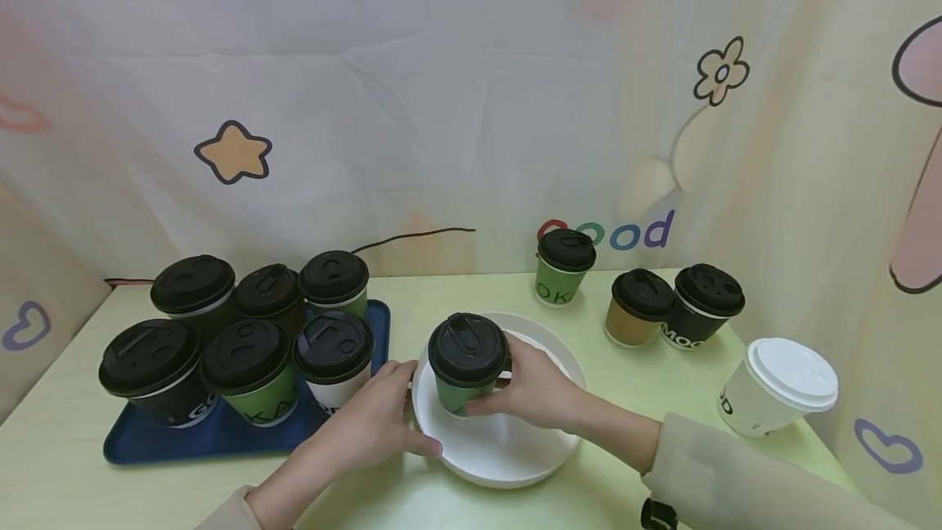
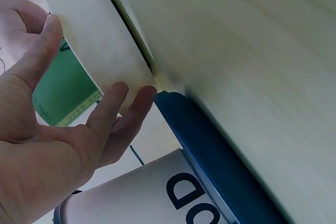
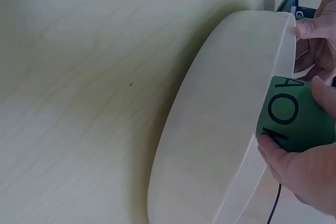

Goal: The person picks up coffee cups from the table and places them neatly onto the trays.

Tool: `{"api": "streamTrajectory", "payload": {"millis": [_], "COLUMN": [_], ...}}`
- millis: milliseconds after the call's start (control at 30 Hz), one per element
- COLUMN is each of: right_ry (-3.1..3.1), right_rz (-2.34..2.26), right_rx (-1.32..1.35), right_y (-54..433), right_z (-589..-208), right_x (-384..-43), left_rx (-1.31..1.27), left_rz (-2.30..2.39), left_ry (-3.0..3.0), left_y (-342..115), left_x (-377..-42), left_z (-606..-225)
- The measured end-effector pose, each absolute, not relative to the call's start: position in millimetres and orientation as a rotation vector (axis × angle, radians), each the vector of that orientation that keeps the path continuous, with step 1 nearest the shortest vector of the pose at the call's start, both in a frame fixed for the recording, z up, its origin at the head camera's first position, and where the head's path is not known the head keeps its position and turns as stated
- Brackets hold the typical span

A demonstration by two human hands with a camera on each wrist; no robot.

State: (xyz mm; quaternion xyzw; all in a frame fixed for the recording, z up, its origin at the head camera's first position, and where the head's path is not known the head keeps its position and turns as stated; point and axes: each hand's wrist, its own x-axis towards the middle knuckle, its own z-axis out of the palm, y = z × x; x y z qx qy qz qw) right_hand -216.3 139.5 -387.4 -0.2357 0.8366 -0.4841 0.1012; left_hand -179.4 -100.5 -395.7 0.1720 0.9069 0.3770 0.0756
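My right hand (image 1: 536,384) grips a green paper cup (image 1: 465,362) with a black lid, thumb and fingers around its side. That cup is upright over the white round turntable-like disc (image 1: 508,458), its base close to the top surface. In the right wrist view, dark letters show on the green cup (image 3: 294,114). At the disc's left edge is my left hand (image 1: 379,411); its fingers are spread and touch the thick white side wall (image 2: 89,30) in the left wrist view, holding nothing up.
Left of the disc, a blue tray (image 1: 177,448) bears several black-lidded cups, close beside my left hand. Behind and right stand a green cup (image 1: 562,276), a brown cup (image 1: 634,313), a black cup (image 1: 699,309) and a white-lidded cup (image 1: 773,391). A printed curtain (image 1: 456,105) hangs behind.
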Motion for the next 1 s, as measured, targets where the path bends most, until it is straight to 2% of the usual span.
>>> {"api": "streamTrajectory", "payload": {"millis": [1000], "right_ry": [2.398], "right_rz": [-1.403], "right_rx": [-0.729], "right_y": [117.4], "right_z": [-389.2], "right_x": [-236.2], "left_rx": [0.480], "left_rz": [1.291], "left_ry": [2.584], "left_y": [-105.9], "left_x": [-185.9], "left_z": [-397.5]}}
